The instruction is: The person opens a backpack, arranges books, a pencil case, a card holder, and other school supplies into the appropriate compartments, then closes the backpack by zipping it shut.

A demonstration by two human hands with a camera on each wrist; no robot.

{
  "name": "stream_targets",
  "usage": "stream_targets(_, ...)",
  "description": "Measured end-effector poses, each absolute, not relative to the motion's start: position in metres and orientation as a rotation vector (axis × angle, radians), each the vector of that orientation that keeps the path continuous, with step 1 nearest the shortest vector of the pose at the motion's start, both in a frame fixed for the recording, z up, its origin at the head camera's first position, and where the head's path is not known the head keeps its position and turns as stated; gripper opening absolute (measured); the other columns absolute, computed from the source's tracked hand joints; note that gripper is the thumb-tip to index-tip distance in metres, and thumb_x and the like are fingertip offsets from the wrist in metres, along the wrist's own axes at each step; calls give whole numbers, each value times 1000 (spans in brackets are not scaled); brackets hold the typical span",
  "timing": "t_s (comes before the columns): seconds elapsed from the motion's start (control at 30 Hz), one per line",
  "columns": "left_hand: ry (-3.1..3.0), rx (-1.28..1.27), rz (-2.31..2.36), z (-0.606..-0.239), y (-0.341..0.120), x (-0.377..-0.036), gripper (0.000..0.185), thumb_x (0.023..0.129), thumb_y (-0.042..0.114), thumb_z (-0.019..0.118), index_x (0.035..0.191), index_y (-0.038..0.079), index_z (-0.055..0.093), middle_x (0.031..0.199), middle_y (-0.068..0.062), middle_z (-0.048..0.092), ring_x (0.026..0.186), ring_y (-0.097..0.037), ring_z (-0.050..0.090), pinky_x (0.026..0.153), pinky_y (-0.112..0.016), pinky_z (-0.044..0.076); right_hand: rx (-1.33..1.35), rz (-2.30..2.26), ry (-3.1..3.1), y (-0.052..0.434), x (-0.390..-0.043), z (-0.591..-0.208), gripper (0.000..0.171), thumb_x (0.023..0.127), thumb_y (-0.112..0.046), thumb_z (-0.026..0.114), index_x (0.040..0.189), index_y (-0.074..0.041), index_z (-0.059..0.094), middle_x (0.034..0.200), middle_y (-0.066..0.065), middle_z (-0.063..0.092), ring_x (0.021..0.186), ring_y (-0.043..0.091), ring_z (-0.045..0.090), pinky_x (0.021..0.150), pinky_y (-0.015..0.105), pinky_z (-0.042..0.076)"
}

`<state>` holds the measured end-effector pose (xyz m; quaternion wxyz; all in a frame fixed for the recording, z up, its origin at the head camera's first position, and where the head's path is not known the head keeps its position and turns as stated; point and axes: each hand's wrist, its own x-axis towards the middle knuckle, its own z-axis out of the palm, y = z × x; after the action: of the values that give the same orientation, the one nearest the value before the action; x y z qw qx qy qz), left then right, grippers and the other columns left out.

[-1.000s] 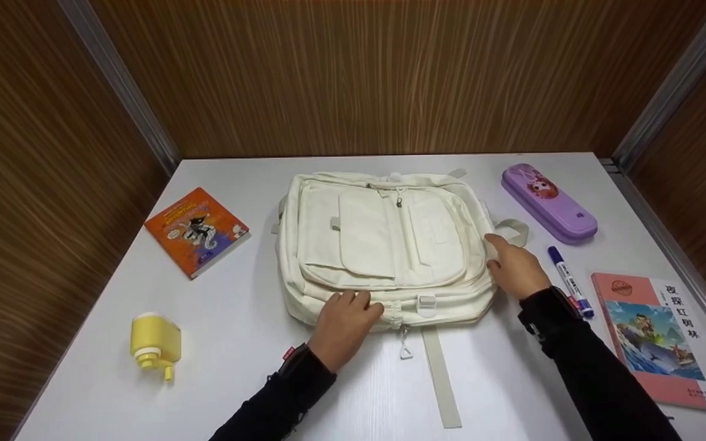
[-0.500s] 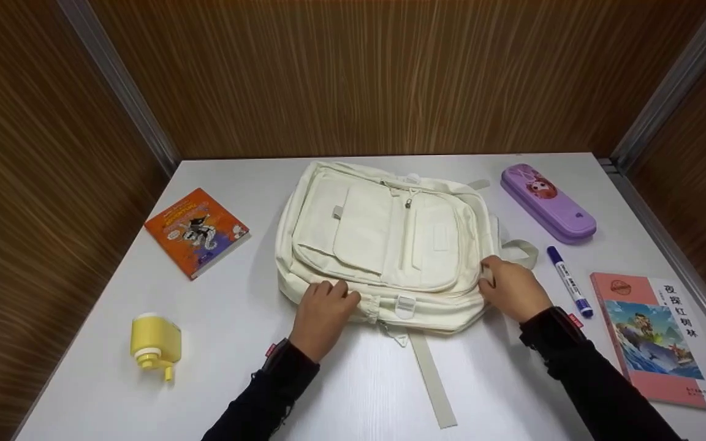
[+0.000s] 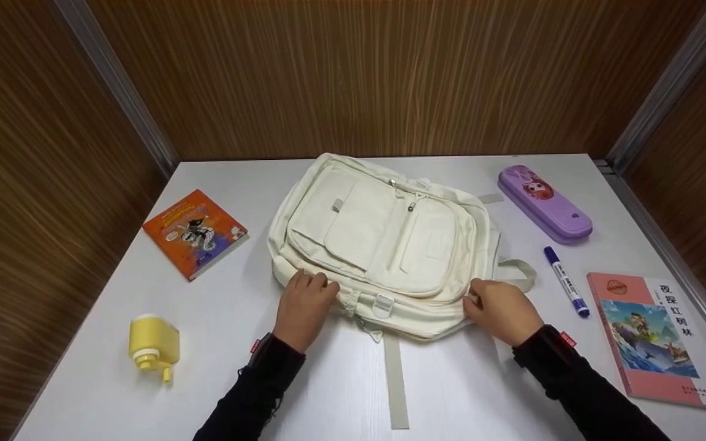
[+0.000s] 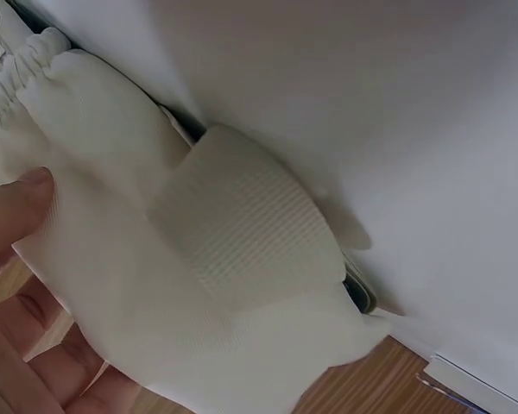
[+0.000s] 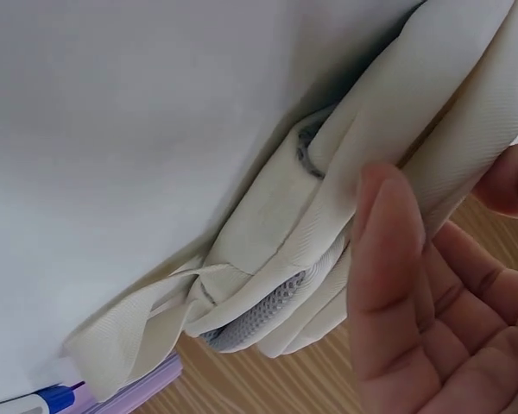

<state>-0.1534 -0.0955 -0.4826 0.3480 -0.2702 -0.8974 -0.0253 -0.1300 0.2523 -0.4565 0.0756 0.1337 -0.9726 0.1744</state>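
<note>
Head view, backpack: the cream backpack [image 3: 383, 245] lies flat in the middle of the white worktop [image 3: 463, 392], turned slightly askew, with one strap [image 3: 394, 383] trailing toward the person.
Head view, left hand: the left hand [image 3: 303, 306] rests on the near left corner of the backpack, fingers curled into the fabric, gripping it.
Head view, right hand: the right hand [image 3: 500, 309] pinches the near right corner of the backpack, thumb on top.
Head view, surroundings: an orange book [image 3: 195, 231] and a yellow bottle [image 3: 154, 346] lie left of the backpack; a purple pencil case [image 3: 544, 203], a blue marker [image 3: 565, 280] and a pink book [image 3: 653, 337] lie to its right, all apart from it.
Left wrist view: the thumb [image 4: 13, 211] presses the backpack's cloth from above and the fingers [image 4: 60, 379] sit beneath it, so the grip is closed on the fabric beside a ribbed patch.
Right wrist view: the thumb [image 5: 388, 250] lies over a fold of the backpack by the zip; the fingers look only loosely bent behind it, though the close angle makes this hard to judge.
</note>
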Motion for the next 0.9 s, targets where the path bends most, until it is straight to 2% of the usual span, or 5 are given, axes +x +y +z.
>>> stream_targets(0.13, -2353, -654, -95, -484, -104, -159, 20, 72, 0, 74, 83, 13, 64, 83, -4, 65, 85, -27, 64, 95, -47, 51, 462, 512, -2903, 243, -125, -456, 26, 86, -14, 65, 67, -16, 47, 57, -7, 40, 53, 9, 39, 50, 25, 32)
stream_targets(0.43, -2367, -547, -108, -484, -115, -175, 14, 76, 1, 73, 82, 11, 68, 87, -7, 69, 99, -31, 65, 97, -49, 50, 612, 504, -2827, 221, -113, -457, 35, 85, -16, 68, 62, -17, 41, 56, -13, 28, 51, 5, 32, 50, 23, 29)
stream_targets(0.57, -2387, -506, -107, -482, -118, -182, 12, 77, 1, 71, 82, 10, 69, 89, -7, 71, 104, -33, 65, 100, -51, 48, 656, 546, -2833, 213, -111, -458, 35, 86, -17, 68, 63, -18, 42, 56, -14, 28, 51, 2, 32, 50, 21, 28)
stream_targets(0.77, -2427, -449, -95, -480, -118, -184, 10, 77, 0, 70, 83, 9, 67, 95, -8, 72, 113, -34, 62, 106, -54, 42, 693, 641, -2873, 209, -111, -458, 25, 87, -19, 67, 68, -18, 52, 57, -15, 35, 52, 0, 34, 50, 19, 31)
stream_targets(0.9, -2468, -464, -91, -476, -106, -169, 18, 76, -1, 71, 91, 8, 68, 106, -12, 70, 117, -38, 59, 106, -57, 40, 632, 747, -2903, 218, -118, -450, 8, 89, -18, 67, 81, -16, 65, 58, -14, 47, 51, -1, 40, 49, 19, 35)
